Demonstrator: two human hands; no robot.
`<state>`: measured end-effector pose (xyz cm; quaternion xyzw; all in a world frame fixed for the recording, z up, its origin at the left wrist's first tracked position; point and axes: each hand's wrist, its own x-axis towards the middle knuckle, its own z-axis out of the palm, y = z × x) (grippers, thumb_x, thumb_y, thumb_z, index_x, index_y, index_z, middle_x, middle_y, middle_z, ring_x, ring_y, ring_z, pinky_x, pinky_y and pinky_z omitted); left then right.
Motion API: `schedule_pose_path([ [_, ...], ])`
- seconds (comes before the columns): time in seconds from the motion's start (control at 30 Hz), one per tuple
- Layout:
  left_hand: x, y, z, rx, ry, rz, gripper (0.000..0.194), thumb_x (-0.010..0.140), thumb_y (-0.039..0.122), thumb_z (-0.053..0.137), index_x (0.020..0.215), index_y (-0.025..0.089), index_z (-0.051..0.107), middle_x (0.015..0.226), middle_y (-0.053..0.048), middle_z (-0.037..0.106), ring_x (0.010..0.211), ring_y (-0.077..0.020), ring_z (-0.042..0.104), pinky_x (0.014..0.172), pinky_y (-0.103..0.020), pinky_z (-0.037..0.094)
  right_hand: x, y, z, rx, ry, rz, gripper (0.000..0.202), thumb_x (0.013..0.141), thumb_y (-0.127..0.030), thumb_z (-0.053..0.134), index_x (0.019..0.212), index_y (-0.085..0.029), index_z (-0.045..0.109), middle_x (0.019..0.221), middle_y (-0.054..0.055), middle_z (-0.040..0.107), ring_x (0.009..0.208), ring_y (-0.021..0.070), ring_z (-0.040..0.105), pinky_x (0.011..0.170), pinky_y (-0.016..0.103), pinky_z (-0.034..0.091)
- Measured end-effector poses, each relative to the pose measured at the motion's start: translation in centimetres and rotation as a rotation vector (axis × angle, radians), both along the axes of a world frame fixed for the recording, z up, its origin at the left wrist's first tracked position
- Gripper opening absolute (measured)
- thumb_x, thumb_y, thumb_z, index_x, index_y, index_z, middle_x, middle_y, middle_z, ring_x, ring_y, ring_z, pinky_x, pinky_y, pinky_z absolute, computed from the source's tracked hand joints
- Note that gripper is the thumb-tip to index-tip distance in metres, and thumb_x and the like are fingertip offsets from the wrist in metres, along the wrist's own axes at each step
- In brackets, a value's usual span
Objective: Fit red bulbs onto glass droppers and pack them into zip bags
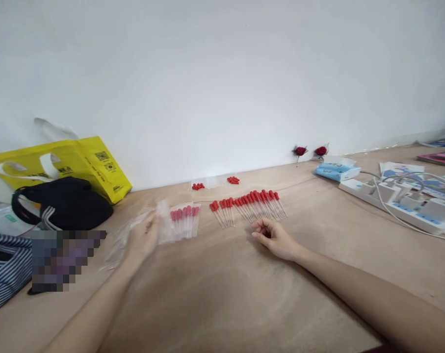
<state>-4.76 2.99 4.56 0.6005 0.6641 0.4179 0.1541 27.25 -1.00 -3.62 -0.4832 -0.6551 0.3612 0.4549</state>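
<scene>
My left hand is closed on a clear plastic bag, slightly blurred. Just right of it lie several red-capped droppers inside clear bags. More clear bags are spread under and beside my left wrist. Loose droppers with red bulbs and clear stems form a small group in the middle and a longer row to its right. My right hand rests by the lower ends of that row, fingers loosely curved, a gap between thumb and forefinger, nothing visible in it.
Against the wall lie two small piles of red bulbs on clear plastic. A yellow bag, a black cap-like item and striped cloth stand left. On the right are a wipes pack, a power strip with cables, and two red roses.
</scene>
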Motion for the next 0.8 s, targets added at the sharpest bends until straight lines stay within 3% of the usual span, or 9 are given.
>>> schedule_pose_path([
  [0.13, 7.7, -4.4, -2.8, -0.053, -0.213, -0.404, 0.025, 0.074, 0.029, 0.056, 0.096, 0.021, 0.064, 0.115, -0.006, 0.058, 0.125, -0.0251, 0.03, 0.106, -0.04, 0.015, 0.0, -0.1, 0.1, 0.037, -0.021, -0.019, 0.014, 0.073, -0.025, 0.055, 0.084, -0.016, 0.054, 0.067, 0.0, 0.053, 0.058, 0.0095, 0.047, 0.055, 0.023, 0.04],
  [0.2, 10.5, -5.8, -5.0, -0.143, -0.042, -0.545, 0.037, 0.079, 0.035, 0.05, 0.111, 0.019, 0.056, 0.132, -0.009, 0.041, 0.13, -0.0265, 0.017, 0.106, -0.047, 0.006, 0.0, -0.2, 0.2, 0.084, -0.066, -0.02, 0.011, 0.073, -0.023, 0.055, 0.081, -0.017, 0.055, 0.067, 0.0, 0.054, 0.059, 0.0101, 0.048, 0.057, 0.024, 0.04],
  [0.27, 11.9, -6.5, -6.4, -0.221, 0.164, -0.568, 0.051, 0.082, 0.041, 0.045, 0.127, 0.016, 0.04, 0.141, -0.012, 0.019, 0.131, -0.028, 0.001, 0.104, -0.051, 0.0, 0.0, -0.3, 0.4, 0.126, -0.123, -0.008, 0.007, 0.072, -0.021, 0.055, 0.078, -0.017, 0.056, 0.068, 0.0, 0.055, 0.061, 0.0107, 0.049, 0.058, 0.024, 0.04],
  [0.33, 11.9, -6.6, -6.6, -0.27, 0.26, -0.538, 0.061, 0.084, 0.046, 0.039, 0.134, 0.014, 0.026, 0.143, -0.014, 0.007, 0.129, -0.029, -0.01, 0.102, -0.055, -0.001, 0.1, -0.4, 0.6, 0.153, -0.169, 0.001, 0.005, 0.073, -0.02, 0.054, 0.076, -0.017, 0.057, 0.07, 0.001, 0.055, 0.061, 0.011, 0.049, 0.058, 0.025, 0.041],
  [0.4, 10.9, -6.4, -5.4, -0.272, 0.311, -0.587, 0.061, 0.085, 0.048, 0.035, 0.136, 0.018, 0.02, 0.143, -0.011, 0.005, 0.129, -0.0291, -0.011, 0.101, -0.057, 0.003, 0.2, -0.5, 0.8, 0.181, -0.208, 0.001, 0.005, 0.073, -0.019, 0.053, 0.073, -0.018, 0.058, 0.07, 0.001, 0.055, 0.062, 0.0114, 0.05, 0.058, 0.025, 0.041],
  [0.5, 8.6, -5.8, -2.6, -0.215, 0.465, -0.963, 0.054, 0.085, 0.045, 0.04, 0.134, 0.027, 0.026, 0.143, -0.005, 0.015, 0.131, -0.0271, 0.006, 0.104, -0.05, 0.014, 0.5, -0.8, 1.3, 0.241, -0.271, 0.032, 0.005, 0.072, -0.018, 0.054, 0.069, -0.018, 0.058, 0.07, 0.002, 0.054, 0.06, 0.0111, 0.048, 0.055, 0.024, 0.039],
  [0.6, 6.9, -4.9, -0.9, -0.094, 0.645, -1.135, 0.055, 0.082, 0.044, 0.047, 0.132, 0.03, 0.03, 0.143, -0.002, 0.015, 0.131, -0.0273, 0.008, 0.105, -0.048, 0.009, 0.9, -1.2, 2.1, 0.297, -0.342, 0.167, 0.007, 0.07, -0.022, 0.058, 0.063, -0.018, 0.058, 0.064, 0.0, 0.053, 0.059, 0.0112, 0.047, 0.055, 0.024, 0.038],
  [0.7, 6.6, -4.6, -1.3, -0.137, 0.729, -1.187, 0.055, 0.083, 0.045, 0.044, 0.133, 0.031, 0.026, 0.143, -0.003, 0.017, 0.131, -0.0262, 0.011, 0.105, -0.048, 0.009, 1.3, -1.6, 2.8, 0.327, -0.396, 0.333, 0.012, 0.071, -0.026, 0.059, 0.062, -0.019, 0.061, 0.059, 0.0, 0.053, 0.061, 0.0122, 0.049, 0.06, 0.026, 0.039],
  [0.8, 7.2, -5.1, -2.6, -0.163, 0.718, -1.125, 0.052, 0.085, 0.046, 0.038, 0.133, 0.033, 0.023, 0.143, -0.002, 0.016, 0.131, -0.0255, 0.013, 0.105, -0.048, 0.008, 1.4, -1.9, 3.0, 0.346, -0.393, 0.421, 0.011, 0.073, -0.027, 0.057, 0.07, -0.021, 0.066, 0.063, 0.0, 0.056, 0.065, 0.0129, 0.051, 0.063, 0.027, 0.04],
])
